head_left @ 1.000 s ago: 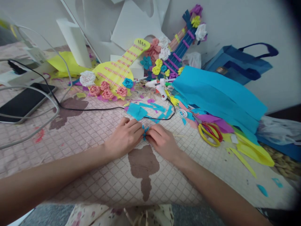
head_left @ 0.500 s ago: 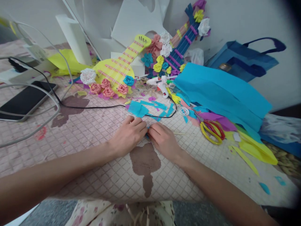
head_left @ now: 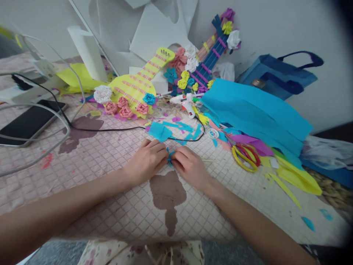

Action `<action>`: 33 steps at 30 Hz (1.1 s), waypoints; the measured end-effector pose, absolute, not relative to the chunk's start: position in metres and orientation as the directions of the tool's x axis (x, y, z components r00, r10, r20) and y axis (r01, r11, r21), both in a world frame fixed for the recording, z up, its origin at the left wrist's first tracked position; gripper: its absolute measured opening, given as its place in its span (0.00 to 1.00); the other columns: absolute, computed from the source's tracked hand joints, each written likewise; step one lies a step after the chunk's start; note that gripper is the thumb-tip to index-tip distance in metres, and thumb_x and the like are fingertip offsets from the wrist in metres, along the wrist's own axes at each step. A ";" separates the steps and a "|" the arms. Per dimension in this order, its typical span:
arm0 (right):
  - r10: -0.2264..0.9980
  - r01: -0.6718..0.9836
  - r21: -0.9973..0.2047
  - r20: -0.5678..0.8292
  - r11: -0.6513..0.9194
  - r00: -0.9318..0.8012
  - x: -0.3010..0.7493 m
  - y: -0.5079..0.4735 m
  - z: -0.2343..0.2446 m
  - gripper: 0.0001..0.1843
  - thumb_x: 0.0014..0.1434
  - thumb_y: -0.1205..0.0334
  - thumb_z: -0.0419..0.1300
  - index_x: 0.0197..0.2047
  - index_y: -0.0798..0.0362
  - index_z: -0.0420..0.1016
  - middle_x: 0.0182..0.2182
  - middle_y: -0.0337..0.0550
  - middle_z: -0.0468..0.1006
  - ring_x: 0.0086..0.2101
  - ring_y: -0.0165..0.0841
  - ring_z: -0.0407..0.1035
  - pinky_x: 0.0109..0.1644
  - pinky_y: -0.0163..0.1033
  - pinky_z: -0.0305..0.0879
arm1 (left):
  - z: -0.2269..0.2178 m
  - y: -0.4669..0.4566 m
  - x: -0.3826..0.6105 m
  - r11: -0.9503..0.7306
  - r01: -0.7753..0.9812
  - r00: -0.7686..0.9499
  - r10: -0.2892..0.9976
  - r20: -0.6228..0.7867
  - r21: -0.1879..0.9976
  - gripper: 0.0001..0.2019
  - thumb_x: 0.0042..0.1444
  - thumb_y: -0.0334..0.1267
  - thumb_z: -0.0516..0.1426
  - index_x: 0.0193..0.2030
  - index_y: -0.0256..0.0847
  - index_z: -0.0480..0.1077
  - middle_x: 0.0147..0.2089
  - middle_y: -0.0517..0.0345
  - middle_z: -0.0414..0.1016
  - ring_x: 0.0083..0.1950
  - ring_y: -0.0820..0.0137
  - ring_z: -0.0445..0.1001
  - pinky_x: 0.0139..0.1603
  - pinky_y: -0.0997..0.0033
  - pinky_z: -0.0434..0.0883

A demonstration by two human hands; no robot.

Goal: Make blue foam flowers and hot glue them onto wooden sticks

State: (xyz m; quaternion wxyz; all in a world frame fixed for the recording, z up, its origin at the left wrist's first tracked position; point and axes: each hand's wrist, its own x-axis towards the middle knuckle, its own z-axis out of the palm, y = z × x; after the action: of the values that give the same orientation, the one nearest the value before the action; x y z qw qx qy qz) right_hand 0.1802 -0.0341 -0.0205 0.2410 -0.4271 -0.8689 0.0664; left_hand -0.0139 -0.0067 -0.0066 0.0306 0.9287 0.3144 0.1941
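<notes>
where fingertips pinch, blue piece, spiky (star-like)

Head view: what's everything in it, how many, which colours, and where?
Phone: one, black, left
Power strip: one, white, far left
Cables: several, black and grey, left to centre
Guitars: three; yellow, blue, pink; back
Paper flowers: many, mixed, on or by guitars
Boards: several, white, back
Glue gun: one, white, centre back
Handled bag: one, blue, back right
Large sheet: one, blue, right
Scissors: count unclear, yellow and red handles, right
Disc: one, white, near scissors
Scraps: many, mixed, centre and right
Plastic bags: two, clear, back and right
Stick: one, pale, centre
Tablecloth: one, pale, dark-patched, beneath
Small piece: one, blue, centre
Left grip: one, bare, touching small piece
Right grip: one, bare, touching small piece
</notes>
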 end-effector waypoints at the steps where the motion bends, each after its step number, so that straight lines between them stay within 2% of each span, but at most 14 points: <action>1: 0.773 0.715 -0.309 0.363 0.627 -0.521 0.180 -0.034 -0.020 0.10 0.65 0.66 0.48 0.34 0.53 0.69 0.34 0.45 0.70 0.37 0.34 0.64 0.42 0.41 0.66 | -0.007 -0.006 -0.014 -0.803 0.568 0.729 0.594 0.340 0.184 0.08 0.63 0.34 0.52 0.33 0.37 0.68 0.35 0.56 0.70 0.39 0.66 0.66 0.39 0.64 0.58; 7: 0.760 0.748 -0.209 0.365 0.630 -0.538 0.175 -0.035 -0.020 0.13 0.66 0.66 0.48 0.31 0.54 0.68 0.30 0.44 0.69 0.35 0.35 0.64 0.40 0.42 0.64 | -0.007 -0.005 -0.013 -0.827 0.544 0.751 0.556 0.355 0.144 0.09 0.64 0.34 0.51 0.33 0.36 0.68 0.35 0.56 0.70 0.39 0.66 0.65 0.39 0.64 0.57; 9: 0.777 0.754 -0.235 0.356 0.613 -0.520 0.175 -0.036 -0.018 0.11 0.65 0.66 0.49 0.32 0.54 0.68 0.32 0.44 0.70 0.36 0.35 0.64 0.41 0.42 0.64 | -0.006 -0.006 -0.013 -0.824 0.550 0.746 0.559 0.362 0.139 0.10 0.64 0.34 0.51 0.32 0.37 0.68 0.34 0.56 0.70 0.39 0.66 0.66 0.40 0.63 0.58; 13: 0.816 0.727 -0.371 0.293 0.578 -0.499 0.184 -0.036 -0.006 0.01 0.61 0.67 0.55 0.38 0.53 0.68 0.37 0.44 0.71 0.40 0.35 0.66 0.43 0.41 0.66 | -0.004 -0.007 -0.015 -0.806 0.565 0.725 0.587 0.360 0.174 0.08 0.62 0.33 0.52 0.32 0.37 0.69 0.34 0.58 0.70 0.38 0.67 0.66 0.40 0.64 0.58; 15: 0.828 0.727 -0.395 0.283 0.561 -0.485 0.192 -0.035 0.000 0.03 0.59 0.67 0.58 0.38 0.52 0.67 0.39 0.44 0.71 0.41 0.35 0.66 0.43 0.40 0.66 | -0.004 -0.007 -0.016 -0.797 0.572 0.717 0.601 0.352 0.195 0.06 0.61 0.32 0.53 0.33 0.38 0.69 0.34 0.58 0.70 0.39 0.68 0.66 0.40 0.64 0.58; 19: 0.850 0.780 -0.338 0.226 0.526 -0.476 0.204 -0.031 0.006 0.02 0.60 0.67 0.57 0.35 0.52 0.67 0.35 0.42 0.71 0.39 0.34 0.67 0.41 0.40 0.65 | -0.003 -0.007 -0.017 -0.793 0.571 0.714 0.607 0.350 0.212 0.05 0.61 0.32 0.54 0.34 0.39 0.69 0.35 0.58 0.71 0.39 0.68 0.67 0.41 0.64 0.58; 22: 0.849 0.790 -0.312 0.172 0.528 -0.499 0.205 -0.029 0.005 0.05 0.60 0.68 0.55 0.32 0.52 0.66 0.33 0.41 0.70 0.37 0.33 0.66 0.39 0.38 0.64 | -0.002 -0.008 -0.017 -0.790 0.573 0.712 0.612 0.344 0.219 0.04 0.61 0.33 0.54 0.35 0.39 0.70 0.36 0.57 0.72 0.40 0.67 0.67 0.41 0.64 0.58; 33: 0.847 0.790 -0.316 0.106 0.525 -0.521 0.204 -0.031 0.008 0.06 0.60 0.70 0.55 0.30 0.53 0.64 0.32 0.40 0.68 0.35 0.31 0.65 0.37 0.36 0.61 | -0.006 -0.007 -0.017 -0.795 0.561 0.712 0.605 0.356 0.229 0.04 0.61 0.33 0.55 0.35 0.39 0.70 0.36 0.58 0.72 0.40 0.67 0.67 0.41 0.64 0.58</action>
State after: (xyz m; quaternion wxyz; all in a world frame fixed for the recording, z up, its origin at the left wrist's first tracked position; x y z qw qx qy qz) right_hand 0.2036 -0.0306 0.0078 0.1243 -0.4735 -0.8644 0.1147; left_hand -0.0168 -0.0073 -0.0057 0.0518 0.9238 0.3156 0.2106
